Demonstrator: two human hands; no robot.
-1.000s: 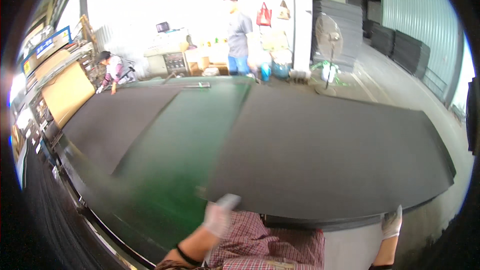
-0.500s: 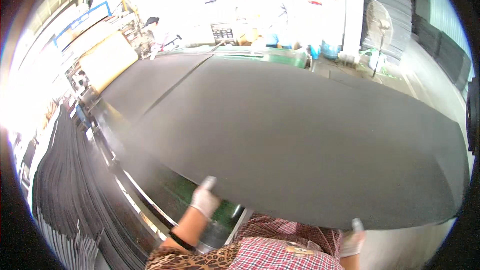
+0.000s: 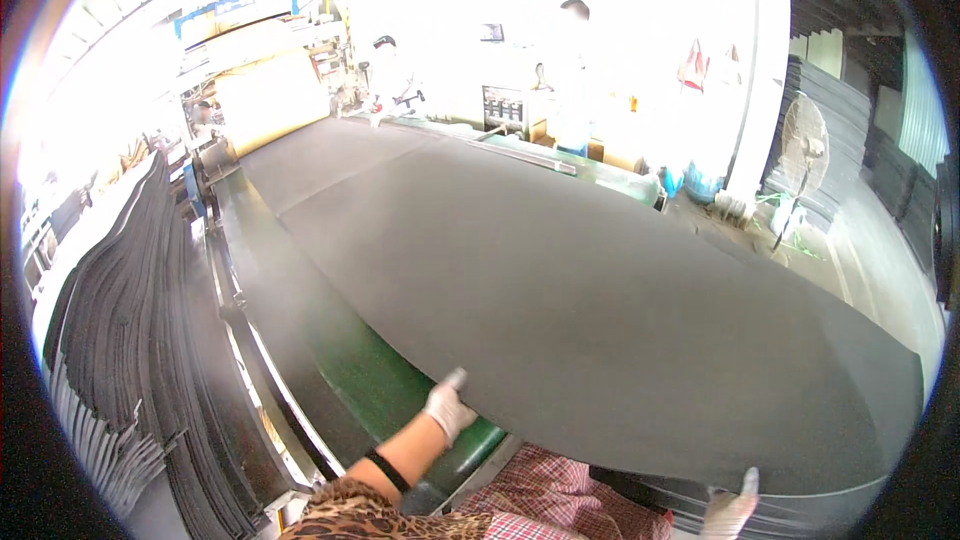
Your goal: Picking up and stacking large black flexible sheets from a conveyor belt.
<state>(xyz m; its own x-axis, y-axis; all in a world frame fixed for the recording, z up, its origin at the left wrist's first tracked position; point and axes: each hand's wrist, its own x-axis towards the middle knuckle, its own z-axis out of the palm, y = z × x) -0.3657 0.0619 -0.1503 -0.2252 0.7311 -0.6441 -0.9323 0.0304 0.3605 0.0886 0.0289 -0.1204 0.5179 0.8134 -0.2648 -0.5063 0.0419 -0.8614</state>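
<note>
A large, thin dark-grey sheet (image 3: 600, 290) stretches from the middle of the green conveyor belt (image 3: 365, 370) towards my right. My left hand (image 3: 450, 412), in a whitish glove, pinches its near edge, thumb on top and fingers underneath. Farther right, my right hand (image 3: 730, 510), also gloved, holds the same edge near the near right corner, with its fingers largely hidden below. Beneath the sheet at the lower right, the edges of a stack of dark sheets (image 3: 655, 500) show. Another dark sheet (image 3: 325, 155) lies on the belt beyond, by the roller.
At left stands a tall row of dark sheets (image 3: 140, 320), beside a metal rail (image 3: 285, 400). A machine with a pale roller (image 3: 270, 100) is at the far left. Two people (image 3: 390, 75) (image 3: 575, 70) are across the belt. A standing fan (image 3: 805, 145) and stacked sheets (image 3: 840, 115) are at right.
The held sheet has shifted right and towards me with both hands, uncovering more green belt. The stack beneath it now shows. My view has turned somewhat left.
</note>
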